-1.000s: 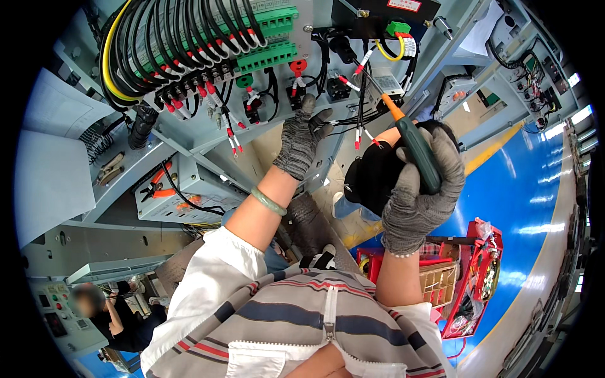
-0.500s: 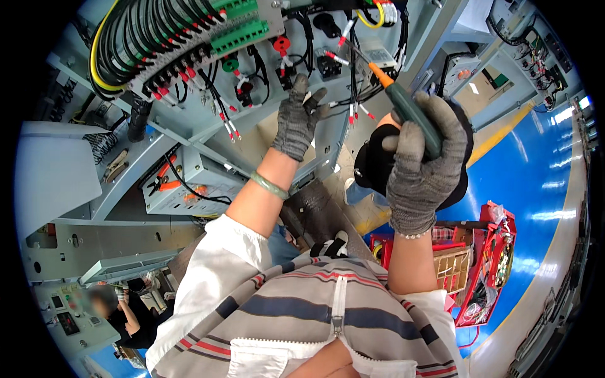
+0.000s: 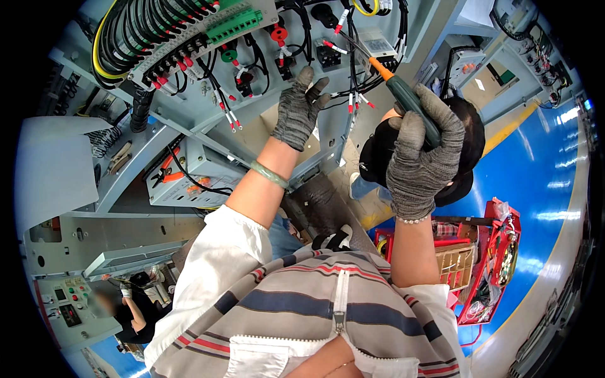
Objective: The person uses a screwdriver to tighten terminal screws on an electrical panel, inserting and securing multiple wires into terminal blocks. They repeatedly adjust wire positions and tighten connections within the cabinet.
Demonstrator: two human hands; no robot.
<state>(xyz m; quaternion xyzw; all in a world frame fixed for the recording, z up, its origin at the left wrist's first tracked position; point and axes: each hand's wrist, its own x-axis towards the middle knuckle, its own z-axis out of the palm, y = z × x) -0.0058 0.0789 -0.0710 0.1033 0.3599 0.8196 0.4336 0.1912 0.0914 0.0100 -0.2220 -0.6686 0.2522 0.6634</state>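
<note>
My right hand [image 3: 423, 160], in a grey knit glove, is closed around a screwdriver [image 3: 413, 104] with a dark green and orange handle. Its thin shaft points up and left, toward wires with white and red ends beside a black terminal block [image 3: 328, 55]. My left hand [image 3: 296, 116], gloved too, is raised with fingers apart just below a black contact block [image 3: 286, 69]. Above that block is a red round fitting [image 3: 277, 33]; a green round fitting [image 3: 229, 54] sits to its left. Loose black wires [image 3: 225, 108] with red and white ends hang left of my left hand.
A green terminal strip [image 3: 234, 26] and bundled black wires run along the panel top. Orange-handled pliers [image 3: 167, 171] lie at left. A person in a black cap [image 3: 467, 129] is just beyond my right hand. A red tool cart [image 3: 512, 220] stands right; another person [image 3: 133, 315] works lower left.
The view has shifted slightly, so the panel sits a little higher. My right hand with the screwdriver is slightly lower relative to the panel; my left hand stays near the contact block.
</note>
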